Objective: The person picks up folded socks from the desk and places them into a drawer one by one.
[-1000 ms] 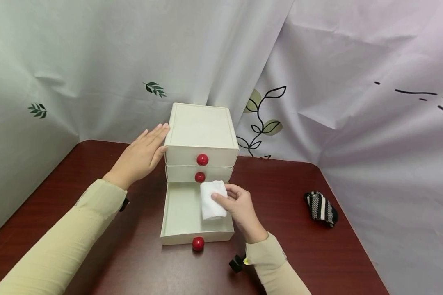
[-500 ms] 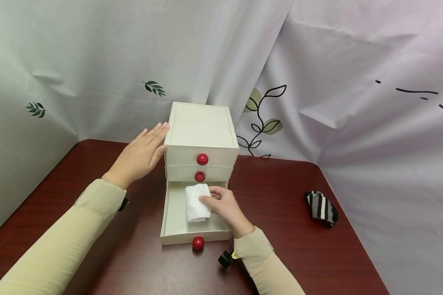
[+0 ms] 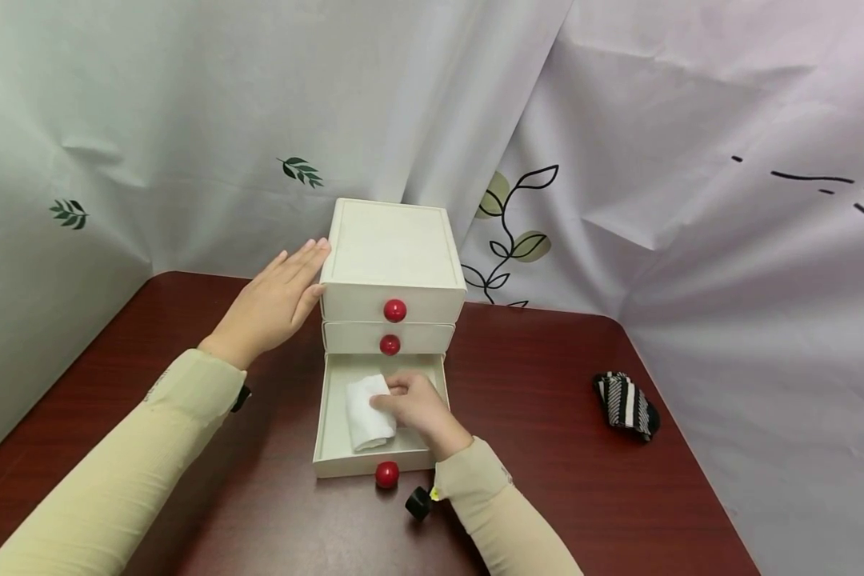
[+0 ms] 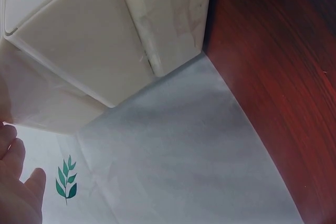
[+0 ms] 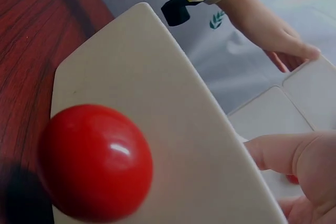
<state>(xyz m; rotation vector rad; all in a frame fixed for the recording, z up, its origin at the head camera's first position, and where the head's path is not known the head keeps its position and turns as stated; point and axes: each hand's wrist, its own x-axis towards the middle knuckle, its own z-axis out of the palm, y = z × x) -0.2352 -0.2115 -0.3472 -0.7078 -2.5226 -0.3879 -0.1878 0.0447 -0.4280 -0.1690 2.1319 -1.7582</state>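
Observation:
A cream drawer unit (image 3: 396,244) with red knobs stands on the table, its bottom drawer (image 3: 336,400) pulled out. Inside that drawer, a folded white cloth (image 3: 366,420) lies slightly slanted. My right hand (image 3: 421,406) pinches the cloth by its right edge, thumb on top; the fingers beneath are partly hidden. My left hand (image 3: 270,308) rests with straight fingers against the unit's left side, near the top. In the right wrist view, the drawer's front with its red knob (image 5: 94,161) hides the cloth.
Black-and-white patterned socks (image 3: 626,406) lie near the right edge of the dark red table (image 3: 533,400). A white curtain (image 3: 223,120) with leaf prints hangs behind and beside the table. The two upper drawers are closed.
My right hand has carried the white cloth leftward and down into the bottom drawer, from its right side towards its middle. The left hand and the drawer unit have stayed in place.

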